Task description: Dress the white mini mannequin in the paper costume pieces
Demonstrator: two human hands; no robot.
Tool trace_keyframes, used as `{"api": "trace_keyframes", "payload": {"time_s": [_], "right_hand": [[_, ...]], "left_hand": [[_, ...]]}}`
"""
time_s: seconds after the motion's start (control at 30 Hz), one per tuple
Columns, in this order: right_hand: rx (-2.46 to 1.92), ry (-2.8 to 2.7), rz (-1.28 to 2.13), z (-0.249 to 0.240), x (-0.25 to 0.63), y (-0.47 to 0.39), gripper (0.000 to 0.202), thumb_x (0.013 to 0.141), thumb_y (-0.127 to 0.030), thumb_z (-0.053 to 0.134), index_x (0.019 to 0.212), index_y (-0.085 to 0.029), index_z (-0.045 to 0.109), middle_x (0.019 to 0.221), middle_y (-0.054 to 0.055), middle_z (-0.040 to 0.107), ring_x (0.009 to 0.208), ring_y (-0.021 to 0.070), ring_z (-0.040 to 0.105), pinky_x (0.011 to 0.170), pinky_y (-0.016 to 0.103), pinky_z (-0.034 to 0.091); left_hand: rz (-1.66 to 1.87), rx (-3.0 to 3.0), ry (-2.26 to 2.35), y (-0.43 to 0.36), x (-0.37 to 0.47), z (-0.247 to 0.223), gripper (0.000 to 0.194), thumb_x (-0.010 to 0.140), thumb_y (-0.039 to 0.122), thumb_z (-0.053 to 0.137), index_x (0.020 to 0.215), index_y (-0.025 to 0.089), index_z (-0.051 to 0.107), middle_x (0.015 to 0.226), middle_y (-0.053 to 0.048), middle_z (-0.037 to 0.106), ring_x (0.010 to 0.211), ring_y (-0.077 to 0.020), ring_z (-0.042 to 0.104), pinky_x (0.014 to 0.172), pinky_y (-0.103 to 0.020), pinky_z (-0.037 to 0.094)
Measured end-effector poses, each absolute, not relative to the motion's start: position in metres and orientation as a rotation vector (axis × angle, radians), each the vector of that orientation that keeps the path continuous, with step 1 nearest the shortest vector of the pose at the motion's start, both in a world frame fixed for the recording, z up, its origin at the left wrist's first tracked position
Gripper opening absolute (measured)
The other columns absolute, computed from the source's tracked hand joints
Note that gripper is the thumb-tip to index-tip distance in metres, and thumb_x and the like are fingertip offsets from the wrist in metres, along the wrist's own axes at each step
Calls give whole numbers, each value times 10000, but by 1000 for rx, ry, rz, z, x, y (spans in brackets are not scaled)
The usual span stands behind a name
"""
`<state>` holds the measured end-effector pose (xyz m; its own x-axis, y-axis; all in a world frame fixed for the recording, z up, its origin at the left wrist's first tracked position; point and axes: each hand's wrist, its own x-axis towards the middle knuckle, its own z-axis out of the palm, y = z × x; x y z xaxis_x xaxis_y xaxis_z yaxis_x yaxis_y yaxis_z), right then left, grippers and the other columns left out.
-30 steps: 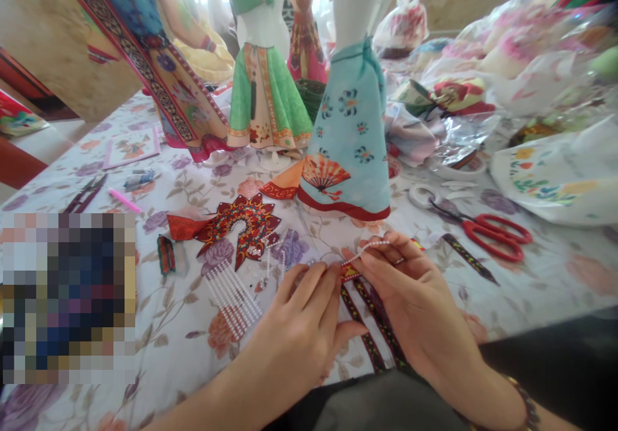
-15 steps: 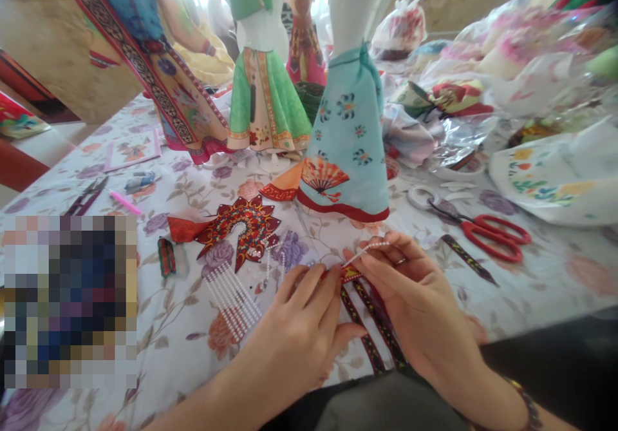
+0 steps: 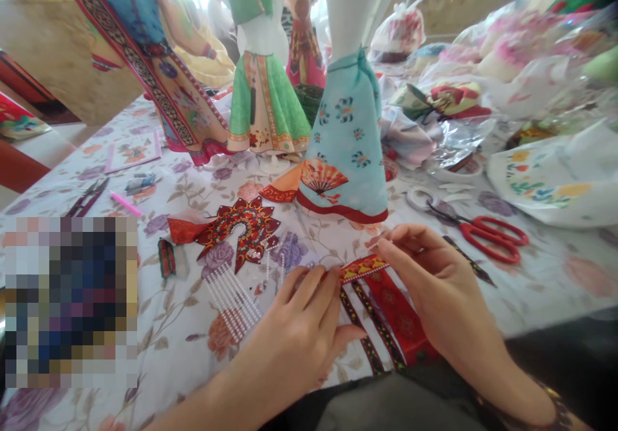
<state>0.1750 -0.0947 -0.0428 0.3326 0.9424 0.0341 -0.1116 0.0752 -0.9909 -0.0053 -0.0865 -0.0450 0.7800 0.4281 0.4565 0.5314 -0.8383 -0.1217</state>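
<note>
Head view: our right hand [image 3: 434, 283] pinched a thin bead strand [image 3: 374, 247]; our left hand [image 3: 304, 318], fingers extended, pressed at the nine-o'clock end of a red-and-gold band [image 3: 364, 268]. Around the band we had: white bead rows [image 3: 235, 303], nine o'clock; patterned collar [image 3: 255, 221], ten; blue skirt [image 3: 345, 141], twelve; red-handled scissors [image 3: 470, 225], three; dark ribbons [image 3: 383, 328], six.

Floral-clothed table [image 3: 183, 315] with red-handled scissors [image 3: 497, 238]
</note>
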Motion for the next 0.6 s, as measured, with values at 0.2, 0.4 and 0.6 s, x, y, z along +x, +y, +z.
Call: {"api": "trace_keyframes", "payload": {"time_s": [0.2, 0.4, 0.6], "right_hand": [[-1314, -1032, 925, -38, 189, -91, 128, 764, -330, 703, 786, -245, 610, 782, -21, 617, 694, 107, 581, 638, 207, 492], [-1443, -1111, 860, -36, 199, -89, 163, 750, -383, 706, 762, -239, 630, 743, -15, 640, 675, 119, 589, 606, 219, 481], [-1572, -1203, 726, -38, 210, -89, 222, 719, -438, 717, 746, -231, 644, 720, -1, 667, 619, 136, 588, 571, 256, 472]], "left_hand": [[-607, -2718, -767, -87, -5, -45, 436, 941, 391, 412, 1029, 48, 666, 1109, -115, 686, 1028, -260, 597, 898, -405, 477], [-607, -2706, -750, -87, -6, -45, 444, 944, 388, 403, 1032, 40, 665, 1111, -117, 687, 1026, -262, 598, 892, -403, 479], [-605, -2711, -748, -87, -5, -45, 437, 940, 389, 414, 1054, 42, 655, 1120, -121, 683, 1039, -259, 589, 893, -408, 477]]}}
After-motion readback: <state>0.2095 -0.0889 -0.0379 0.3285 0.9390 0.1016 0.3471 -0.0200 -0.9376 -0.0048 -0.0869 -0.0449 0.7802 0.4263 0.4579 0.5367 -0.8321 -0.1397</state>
